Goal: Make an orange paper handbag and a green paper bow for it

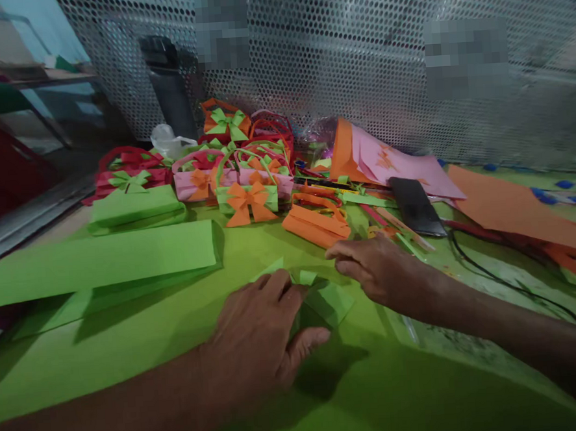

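Observation:
My left hand [265, 327] rests on a folded piece of green paper [330, 302] at the middle of the table, its fingers bent over the paper and its thumb out to the side. Parts of this paper show beyond the fingertips and between thumb and forefinger; the rest is hidden. To the right, my right hand [382, 271] hovers with fingers curled together, just beside a small orange paper box [315, 225]. Whatever its fingertips may hold is too small to make out. Behind stands a green paper basket [223, 198] with an orange bow [251, 203].
Long green paper strips [109, 255] and a green folded box [134, 207] lie left. Behind are pink baskets [186, 183], red baskets [134, 176] and a dark bottle [170, 89]. A phone [417, 206], black cable [506, 280] and orange sheets [526, 207] lie right. A perforated metal panel [307, 52] closes the back.

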`<move>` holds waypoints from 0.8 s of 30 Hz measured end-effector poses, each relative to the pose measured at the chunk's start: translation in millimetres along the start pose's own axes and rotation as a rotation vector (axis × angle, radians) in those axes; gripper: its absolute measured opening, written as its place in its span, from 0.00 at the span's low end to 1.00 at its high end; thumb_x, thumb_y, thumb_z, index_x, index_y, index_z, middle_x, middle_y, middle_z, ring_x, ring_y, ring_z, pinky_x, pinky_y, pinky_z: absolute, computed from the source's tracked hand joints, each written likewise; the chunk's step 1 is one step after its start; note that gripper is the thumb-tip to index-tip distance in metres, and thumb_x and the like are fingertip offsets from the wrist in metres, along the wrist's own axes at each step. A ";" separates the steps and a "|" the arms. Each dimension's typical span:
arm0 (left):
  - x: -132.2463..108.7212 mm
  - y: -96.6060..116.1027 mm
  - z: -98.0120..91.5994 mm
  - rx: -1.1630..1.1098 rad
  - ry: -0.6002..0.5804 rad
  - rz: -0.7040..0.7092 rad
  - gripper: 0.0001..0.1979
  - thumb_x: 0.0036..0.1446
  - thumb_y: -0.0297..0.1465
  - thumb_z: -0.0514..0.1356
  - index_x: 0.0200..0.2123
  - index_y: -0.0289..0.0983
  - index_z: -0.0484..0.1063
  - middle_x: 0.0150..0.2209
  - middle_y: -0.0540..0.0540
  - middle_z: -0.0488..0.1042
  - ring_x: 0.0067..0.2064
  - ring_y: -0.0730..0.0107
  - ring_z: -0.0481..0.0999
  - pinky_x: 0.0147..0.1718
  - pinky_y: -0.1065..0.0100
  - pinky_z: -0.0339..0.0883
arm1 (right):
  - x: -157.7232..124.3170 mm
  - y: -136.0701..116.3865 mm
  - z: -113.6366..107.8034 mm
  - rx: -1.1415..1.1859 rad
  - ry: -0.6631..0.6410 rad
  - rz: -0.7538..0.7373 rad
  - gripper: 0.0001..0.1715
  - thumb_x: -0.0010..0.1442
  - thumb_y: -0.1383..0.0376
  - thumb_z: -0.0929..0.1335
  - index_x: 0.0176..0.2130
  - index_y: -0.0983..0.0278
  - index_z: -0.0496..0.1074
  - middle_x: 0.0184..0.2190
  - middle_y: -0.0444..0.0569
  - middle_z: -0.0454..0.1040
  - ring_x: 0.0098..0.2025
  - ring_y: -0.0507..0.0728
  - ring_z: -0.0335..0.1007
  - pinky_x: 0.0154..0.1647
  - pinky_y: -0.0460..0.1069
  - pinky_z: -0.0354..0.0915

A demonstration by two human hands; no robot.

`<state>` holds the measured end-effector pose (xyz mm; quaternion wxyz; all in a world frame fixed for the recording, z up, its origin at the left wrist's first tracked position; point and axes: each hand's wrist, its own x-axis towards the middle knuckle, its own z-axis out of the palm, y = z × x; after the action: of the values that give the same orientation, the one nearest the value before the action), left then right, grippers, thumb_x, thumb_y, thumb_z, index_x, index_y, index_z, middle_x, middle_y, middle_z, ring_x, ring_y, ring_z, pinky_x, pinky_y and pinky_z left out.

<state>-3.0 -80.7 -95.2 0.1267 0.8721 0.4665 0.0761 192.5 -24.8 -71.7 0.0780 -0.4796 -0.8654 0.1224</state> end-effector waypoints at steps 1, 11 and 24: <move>0.0 -0.3 0.3 -0.002 -0.003 0.001 0.21 0.59 0.44 0.47 0.45 0.36 0.67 0.40 0.41 0.68 0.40 0.57 0.69 0.36 0.55 0.65 | 1.1 0.8 0.3 0.018 -0.042 0.011 0.11 0.57 0.70 0.62 0.37 0.65 0.72 0.29 0.50 0.76 0.30 0.55 0.69 0.29 0.47 0.58; 0.6 -1.2 1.2 0.002 -0.028 0.011 0.18 0.60 0.41 0.45 0.41 0.35 0.67 0.38 0.42 0.67 0.38 0.58 0.68 0.34 0.56 0.64 | 4.2 4.0 2.5 0.391 -0.279 0.237 0.12 0.53 0.68 0.62 0.38 0.68 0.69 0.20 0.45 0.72 0.20 0.51 0.67 0.18 0.43 0.57; 2.2 0.2 2.1 0.024 -0.021 -0.023 0.18 0.59 0.42 0.47 0.44 0.37 0.67 0.40 0.42 0.68 0.40 0.57 0.70 0.36 0.55 0.65 | -2.2 -5.6 11.4 0.036 -0.168 0.099 0.09 0.44 0.69 0.69 0.30 0.66 0.69 0.25 0.44 0.69 0.26 0.50 0.62 0.23 0.44 0.51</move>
<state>-1.1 -79.2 -97.1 0.1223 0.8688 0.4761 0.0598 186.3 -31.1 -81.0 0.0074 -0.5083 -0.8418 0.1814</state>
